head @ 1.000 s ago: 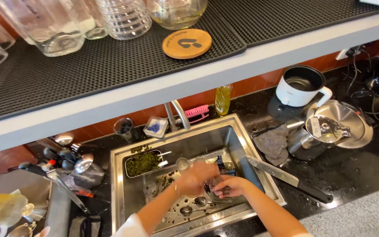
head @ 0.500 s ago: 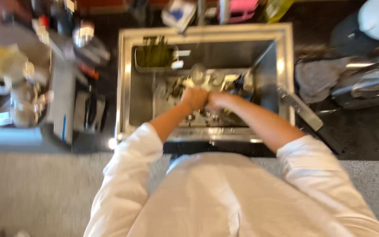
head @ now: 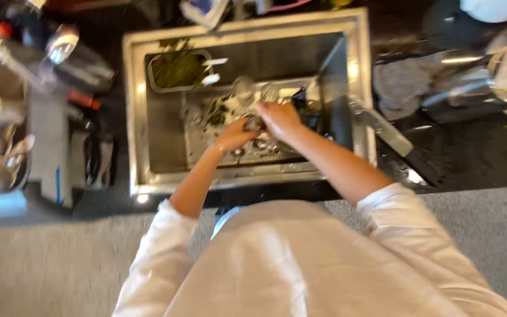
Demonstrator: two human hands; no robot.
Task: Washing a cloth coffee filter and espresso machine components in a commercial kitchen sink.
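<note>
Hands unmoved | left hand [head: 234, 134], right hand [head: 279, 116] clamped on small blurred object [head: 255, 122] | mid-sink [head: 148, 182], clear of walls

Your sink [head: 142, 117] has bare floor at 9 o'clock of your hands; a green strainer basket [head: 177, 69] blocks 11 o'clock, debris [head: 218, 114] lies near.

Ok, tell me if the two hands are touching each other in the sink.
Cannot tell. In the head view the left hand and right hand meet around a small dark thing over the sink, but blur hides any contact or gap.
</note>
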